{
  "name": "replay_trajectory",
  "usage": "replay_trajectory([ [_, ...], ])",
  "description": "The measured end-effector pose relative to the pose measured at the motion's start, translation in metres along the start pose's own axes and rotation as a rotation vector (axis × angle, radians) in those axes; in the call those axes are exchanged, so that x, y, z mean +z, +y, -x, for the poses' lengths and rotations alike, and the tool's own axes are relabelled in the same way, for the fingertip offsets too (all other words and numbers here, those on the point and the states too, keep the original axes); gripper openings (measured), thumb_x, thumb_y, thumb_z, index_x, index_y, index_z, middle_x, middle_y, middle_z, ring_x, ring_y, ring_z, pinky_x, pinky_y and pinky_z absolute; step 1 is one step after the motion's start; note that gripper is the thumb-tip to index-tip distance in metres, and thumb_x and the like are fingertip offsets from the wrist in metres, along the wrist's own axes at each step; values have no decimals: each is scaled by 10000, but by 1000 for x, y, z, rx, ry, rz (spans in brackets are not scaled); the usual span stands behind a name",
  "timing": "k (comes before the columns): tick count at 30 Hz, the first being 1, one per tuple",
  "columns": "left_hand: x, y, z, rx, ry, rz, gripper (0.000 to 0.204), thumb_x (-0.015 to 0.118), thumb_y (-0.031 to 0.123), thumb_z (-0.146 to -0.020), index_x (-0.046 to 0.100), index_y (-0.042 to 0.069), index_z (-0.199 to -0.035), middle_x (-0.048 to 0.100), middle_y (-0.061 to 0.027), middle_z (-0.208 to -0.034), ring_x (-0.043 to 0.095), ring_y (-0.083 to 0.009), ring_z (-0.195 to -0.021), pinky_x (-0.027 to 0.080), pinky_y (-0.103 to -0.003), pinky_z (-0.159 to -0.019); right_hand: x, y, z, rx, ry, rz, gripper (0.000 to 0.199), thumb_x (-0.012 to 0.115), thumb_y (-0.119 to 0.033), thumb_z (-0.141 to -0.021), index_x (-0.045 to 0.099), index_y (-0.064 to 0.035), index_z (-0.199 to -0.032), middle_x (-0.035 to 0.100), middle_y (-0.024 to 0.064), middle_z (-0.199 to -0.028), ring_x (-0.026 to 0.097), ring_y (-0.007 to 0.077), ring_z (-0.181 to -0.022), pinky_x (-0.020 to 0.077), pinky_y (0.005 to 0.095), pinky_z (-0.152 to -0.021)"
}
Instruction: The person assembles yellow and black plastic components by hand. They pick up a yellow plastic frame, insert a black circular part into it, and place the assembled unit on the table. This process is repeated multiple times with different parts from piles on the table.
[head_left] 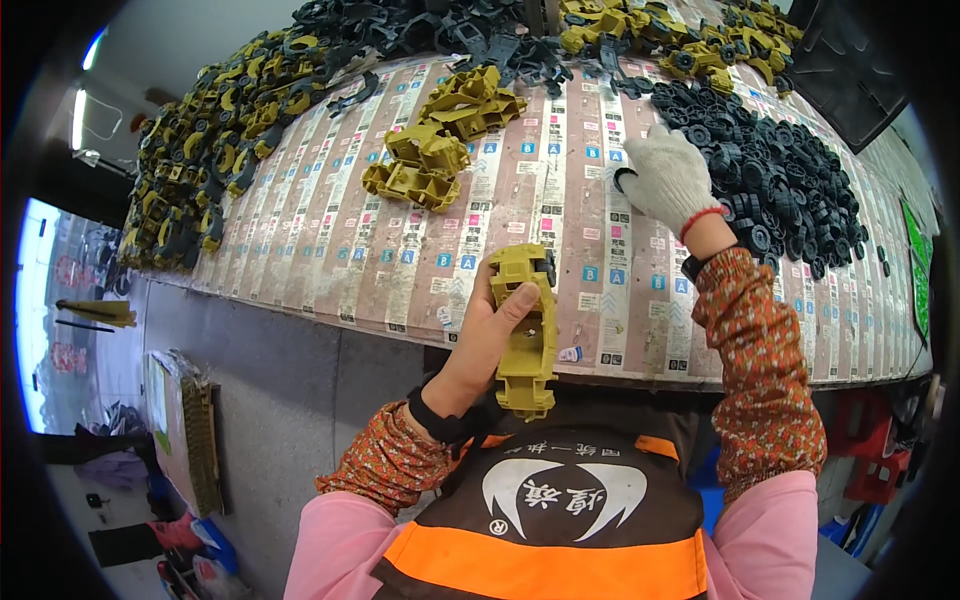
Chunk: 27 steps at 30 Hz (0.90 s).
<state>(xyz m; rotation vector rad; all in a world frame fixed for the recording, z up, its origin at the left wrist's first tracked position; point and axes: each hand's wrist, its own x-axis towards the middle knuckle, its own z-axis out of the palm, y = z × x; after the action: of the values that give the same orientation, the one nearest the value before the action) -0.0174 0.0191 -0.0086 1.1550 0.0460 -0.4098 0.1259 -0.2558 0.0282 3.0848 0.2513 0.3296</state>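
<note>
My left hand (485,335) is bare and wrapped round a yellow plastic toy vehicle body (527,365), thumb pressed across its upper part. The body is held lengthwise over the table's near edge, and one black wheel (546,264) shows at its upper right side. On my right hand (670,178) is a white knitted glove. That hand is at the left edge of a heap of black toy wheels (770,175), its fingers bent and partly hidden. A small dark rounded piece (625,181) shows by its thumb; I cannot tell exactly what it is.
Loose yellow bodies (425,165) lie on the table (340,230) ahead of my left hand. A big pile of yellow vehicles with wheels (200,140) covers the far left. Black parts (430,35) and yellow-black pieces (700,45) are heaped at the back. Red crates (875,450) stand lower right.
</note>
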Motion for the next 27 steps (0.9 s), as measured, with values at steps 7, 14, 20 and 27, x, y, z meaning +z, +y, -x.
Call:
replay_trajectory([
  [7, 2, 8, 3, -54, 76, 196, 463, 687, 416, -1054, 554, 99, -1364, 699, -74, -1104, 736, -188, -921, 640, -330, -761, 9, -3, 3, -154, -22, -92, 157, 694, -146, -879, 675, -26, -979, 675, 200, -959, 669, 400, -975, 552, 507, -858],
  [14, 3, 6, -1, 91, 150, 227, 475, 696, 487, -1036, 623, 76, -1263, 703, -44, -1049, 725, -171, -938, 616, -321, -812, -45, -77, 105, -47, -311, -1102, 195, 652, -167, -989, 608, -13, -1099, 716, 241, -927, 733, 420, -894, 569, 478, -777],
  [20, 18, 5, -9, 206, 166, 208, 403, 703, 365, -1049, 547, 107, -1316, 676, -45, -1079, 716, -160, -923, 632, -325, -768, -37, -100, 162, 144, -201, -1254, 253, 646, -80, -981, 639, -27, -1229, 739, 217, -995, 755, 394, -940, 587, 434, -810],
  [27, 23, 0, -11, 304, 157, 202, 423, 715, 179, -1051, 479, 124, -1396, 632, -15, -1159, 677, -119, -994, 619, -306, -836, -43, -106, 177, 57, -78, -1157, 316, 626, -25, -946, 625, -12, -1261, 728, 242, -970, 736, 451, -927, 583, 477, -790],
])
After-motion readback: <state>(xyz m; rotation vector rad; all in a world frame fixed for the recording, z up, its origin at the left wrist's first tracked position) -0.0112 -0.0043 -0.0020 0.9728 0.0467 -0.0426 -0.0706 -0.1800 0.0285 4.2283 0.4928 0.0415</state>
